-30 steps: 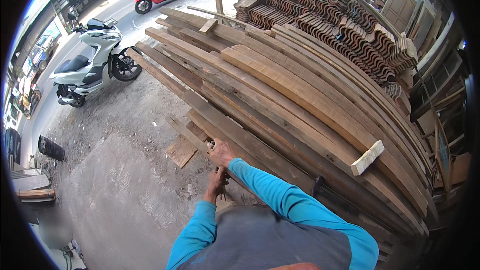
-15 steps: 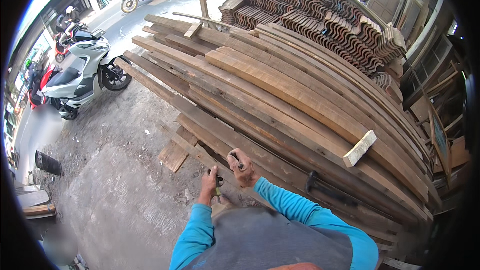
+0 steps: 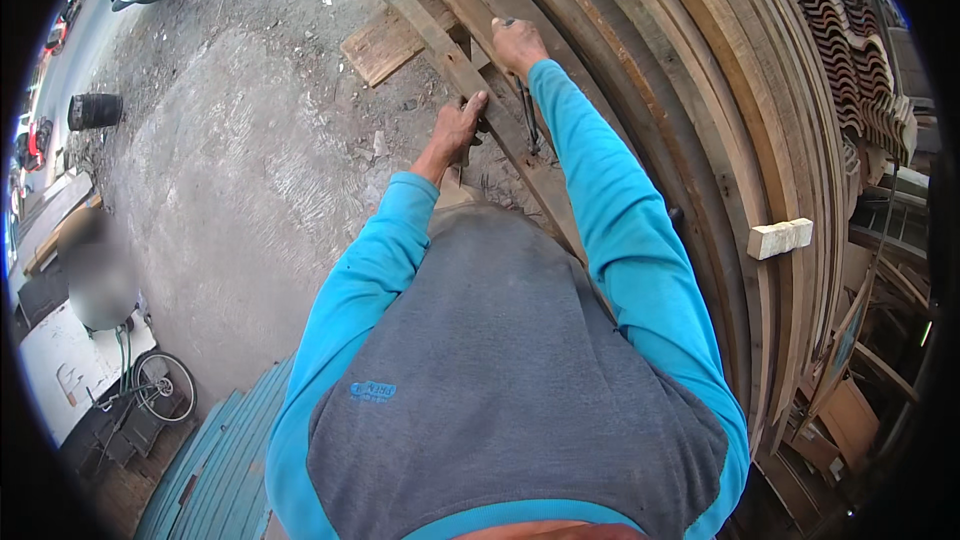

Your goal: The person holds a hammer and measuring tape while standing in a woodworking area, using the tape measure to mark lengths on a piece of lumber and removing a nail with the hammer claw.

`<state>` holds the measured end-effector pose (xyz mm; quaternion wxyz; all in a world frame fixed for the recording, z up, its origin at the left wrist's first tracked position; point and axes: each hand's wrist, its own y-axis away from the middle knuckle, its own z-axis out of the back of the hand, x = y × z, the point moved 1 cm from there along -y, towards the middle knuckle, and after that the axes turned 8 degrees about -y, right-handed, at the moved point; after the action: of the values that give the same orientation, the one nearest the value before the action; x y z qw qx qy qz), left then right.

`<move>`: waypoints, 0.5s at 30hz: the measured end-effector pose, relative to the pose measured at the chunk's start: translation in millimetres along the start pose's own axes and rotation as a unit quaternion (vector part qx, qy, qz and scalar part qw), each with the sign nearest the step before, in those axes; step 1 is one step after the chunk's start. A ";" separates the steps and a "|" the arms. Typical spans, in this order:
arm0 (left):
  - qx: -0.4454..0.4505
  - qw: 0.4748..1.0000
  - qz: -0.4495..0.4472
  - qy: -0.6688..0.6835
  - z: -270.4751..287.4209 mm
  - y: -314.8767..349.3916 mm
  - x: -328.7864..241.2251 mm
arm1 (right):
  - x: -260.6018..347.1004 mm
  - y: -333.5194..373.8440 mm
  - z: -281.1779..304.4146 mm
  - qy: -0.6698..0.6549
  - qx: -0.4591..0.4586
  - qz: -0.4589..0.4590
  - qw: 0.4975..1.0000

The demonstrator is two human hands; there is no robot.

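Plank [image 3: 453, 63], narrow and brown, lies with its long axis running from far left to near right; my left hand [image 3: 455, 132] is the nearer one, touching its left edge with the thumb laid on the upper face, the other fingers mostly hidden, so I cannot tell whether they pinch it. My right hand [image 3: 520, 45] stands apart, just to the right of the plank, its fingers curled around what appears to be a dark two-armed tool [image 3: 530, 122], whose arms extend toward the near side.
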<state>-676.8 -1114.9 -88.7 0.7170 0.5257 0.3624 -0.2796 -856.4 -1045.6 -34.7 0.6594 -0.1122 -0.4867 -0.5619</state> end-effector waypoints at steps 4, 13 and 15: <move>-0.016 0.999 0.010 0.026 2.8 2.7 6.4 | -11.6 51.9 32.7 -0.133 -0.116 0.112 0.978; -0.032 0.997 0.000 0.066 -3.4 -18.1 30.4 | -26.9 161.4 79.7 -0.358 -0.176 0.232 0.887; -0.027 0.997 0.007 0.071 -8.8 -11.4 16.8 | -26.3 155.6 77.5 -0.369 -0.163 0.203 0.892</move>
<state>-677.9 -1110.2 -110.3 0.7055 0.5268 0.4161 -0.2271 -761.2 -921.7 46.0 0.5044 -0.5144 -0.5629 -0.4051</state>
